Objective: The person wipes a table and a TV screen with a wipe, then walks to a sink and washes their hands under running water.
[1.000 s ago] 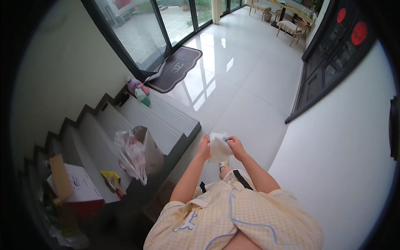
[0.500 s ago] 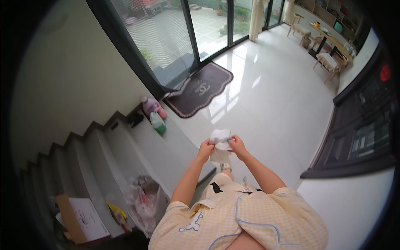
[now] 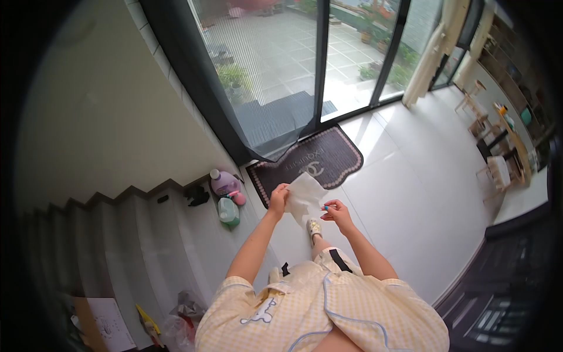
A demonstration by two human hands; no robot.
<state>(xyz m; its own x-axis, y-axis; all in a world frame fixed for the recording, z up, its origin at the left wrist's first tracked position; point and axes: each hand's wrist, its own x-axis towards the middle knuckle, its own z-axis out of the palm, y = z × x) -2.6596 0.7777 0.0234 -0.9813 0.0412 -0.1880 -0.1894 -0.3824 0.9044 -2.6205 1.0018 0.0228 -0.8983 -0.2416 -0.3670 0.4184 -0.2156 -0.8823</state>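
A thin white sheet, like a tissue or wipe (image 3: 307,192), hangs unfolded in front of me. My left hand (image 3: 278,199) pinches its left edge between thumb and fingers. Just off its right side is my right hand (image 3: 338,216), with fingers bent and apart and nothing visible between them. A small blue spot shows at one of its fingertips. Below the sheet, one of my feet in a patterned shoe (image 3: 314,227) stands on the pale floor.
Grey stairs (image 3: 149,234) rise on the left, holding a purple bottle (image 3: 224,183), a green-and-clear bottle (image 3: 229,212), a cardboard box (image 3: 88,322) and a plastic bag (image 3: 179,328). A dark doormat (image 3: 340,154) lies before the glass door (image 3: 264,70). Far right stand a table (image 3: 516,146) and chairs.
The sheet was bunched between both hands and now hangs spread out from my left hand. My right hand has come away from it. The view has shifted toward the glass door.
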